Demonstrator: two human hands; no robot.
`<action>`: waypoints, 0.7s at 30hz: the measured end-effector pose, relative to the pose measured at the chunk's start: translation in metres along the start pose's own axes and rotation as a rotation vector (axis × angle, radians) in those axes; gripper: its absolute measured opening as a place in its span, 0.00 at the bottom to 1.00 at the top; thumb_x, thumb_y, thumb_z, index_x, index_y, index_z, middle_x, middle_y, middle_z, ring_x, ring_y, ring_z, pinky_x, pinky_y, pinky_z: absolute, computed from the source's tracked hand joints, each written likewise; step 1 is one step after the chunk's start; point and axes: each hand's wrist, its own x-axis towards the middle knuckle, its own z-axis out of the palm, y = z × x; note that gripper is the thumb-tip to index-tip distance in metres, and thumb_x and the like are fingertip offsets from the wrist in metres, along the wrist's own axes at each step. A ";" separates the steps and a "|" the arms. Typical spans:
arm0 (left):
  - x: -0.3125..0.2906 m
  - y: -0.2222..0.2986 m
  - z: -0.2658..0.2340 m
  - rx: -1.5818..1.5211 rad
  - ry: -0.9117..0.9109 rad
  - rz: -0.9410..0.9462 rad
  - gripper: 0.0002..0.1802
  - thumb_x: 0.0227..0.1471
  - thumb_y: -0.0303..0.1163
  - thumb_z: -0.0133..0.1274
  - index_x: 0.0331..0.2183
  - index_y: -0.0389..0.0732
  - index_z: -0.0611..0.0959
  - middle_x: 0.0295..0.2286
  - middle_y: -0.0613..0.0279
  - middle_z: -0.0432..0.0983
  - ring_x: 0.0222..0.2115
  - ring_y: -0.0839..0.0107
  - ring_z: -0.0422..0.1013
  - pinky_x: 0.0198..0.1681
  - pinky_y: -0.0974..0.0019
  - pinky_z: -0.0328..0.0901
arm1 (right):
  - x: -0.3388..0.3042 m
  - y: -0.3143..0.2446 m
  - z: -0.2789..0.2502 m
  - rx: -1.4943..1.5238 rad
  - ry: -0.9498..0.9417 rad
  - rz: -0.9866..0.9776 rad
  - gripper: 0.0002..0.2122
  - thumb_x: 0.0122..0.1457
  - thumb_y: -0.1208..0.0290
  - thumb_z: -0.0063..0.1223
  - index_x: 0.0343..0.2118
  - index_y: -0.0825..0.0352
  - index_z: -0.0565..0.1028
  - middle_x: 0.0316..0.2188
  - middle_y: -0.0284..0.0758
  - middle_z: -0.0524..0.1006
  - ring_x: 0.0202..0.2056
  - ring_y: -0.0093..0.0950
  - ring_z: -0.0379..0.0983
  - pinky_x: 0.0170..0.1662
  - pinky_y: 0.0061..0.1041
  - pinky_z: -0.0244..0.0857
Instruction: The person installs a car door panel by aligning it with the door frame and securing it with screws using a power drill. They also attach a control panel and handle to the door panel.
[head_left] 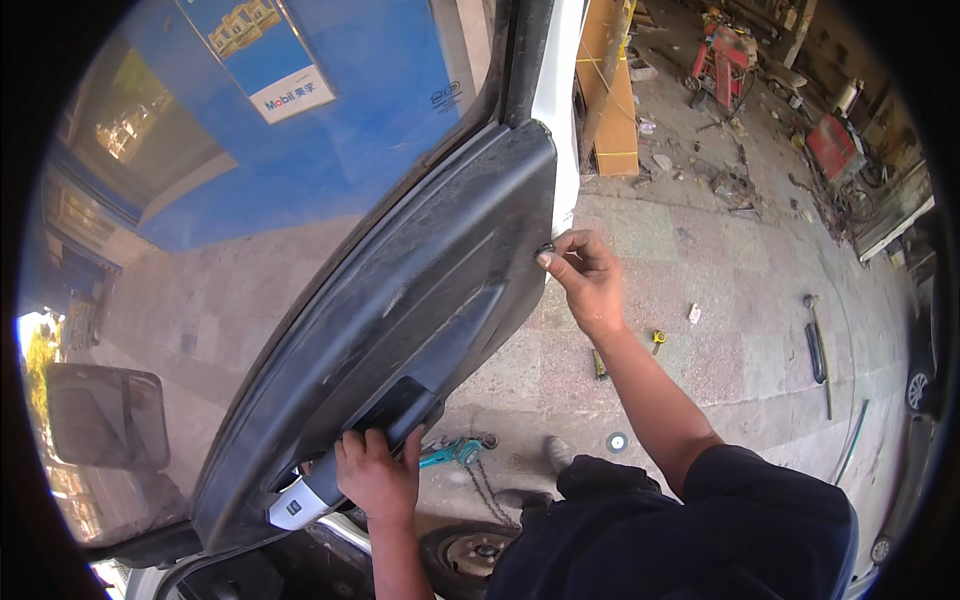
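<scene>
A dark grey vehicle door panel point(440, 250) stretches diagonally before me, fixed to an open white door. My left hand point(376, 478) is curled over the black armrest point(400, 408) low on the panel, its thumb on the near side. Beside those fingers is a silver-grey switch trim point(297, 505). At the panel's far right edge, my right hand point(590, 285) pinches a small black piece point(545, 248) between thumb and forefinger. It looks like a trim clip, but the fingers partly cover it. Whether it sits in the panel, I cannot tell.
A side mirror point(105, 415) shows through the window glass. Below lie a teal chain hoist point(465, 452) and a wheel point(470, 553). On the paved floor are a yellow tape measure point(658, 338), a round disc point(617, 441) and a long-handled tool point(822, 360). A cardboard box point(615, 135) stands beyond.
</scene>
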 end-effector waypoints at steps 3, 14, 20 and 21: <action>0.000 -0.001 0.000 -0.001 -0.005 0.015 0.33 0.53 0.60 0.73 0.26 0.40 0.77 0.31 0.48 0.71 0.34 0.41 0.74 0.34 0.40 0.71 | -0.007 0.009 0.001 -0.113 0.061 -0.229 0.09 0.64 0.79 0.75 0.41 0.67 0.81 0.38 0.29 0.84 0.40 0.20 0.80 0.45 0.24 0.77; -0.002 0.001 -0.001 -0.002 0.018 0.008 0.35 0.53 0.61 0.73 0.25 0.39 0.78 0.30 0.48 0.73 0.35 0.41 0.75 0.36 0.39 0.71 | -0.008 -0.017 -0.006 -0.418 0.006 -0.454 0.06 0.68 0.79 0.70 0.44 0.68 0.83 0.40 0.37 0.84 0.40 0.27 0.84 0.43 0.29 0.80; -0.004 0.001 -0.002 0.023 0.016 0.013 0.34 0.54 0.60 0.73 0.26 0.38 0.79 0.31 0.48 0.74 0.37 0.41 0.75 0.37 0.39 0.71 | -0.010 -0.020 -0.016 -0.008 -0.116 0.071 0.03 0.75 0.76 0.62 0.46 0.68 0.80 0.42 0.32 0.81 0.42 0.23 0.81 0.46 0.29 0.80; -0.004 0.003 -0.002 0.027 0.012 0.010 0.34 0.54 0.60 0.73 0.26 0.38 0.79 0.32 0.48 0.74 0.37 0.41 0.75 0.37 0.39 0.71 | -0.011 -0.017 -0.015 0.177 -0.107 0.140 0.04 0.76 0.75 0.60 0.48 0.68 0.80 0.43 0.32 0.80 0.43 0.23 0.80 0.47 0.29 0.80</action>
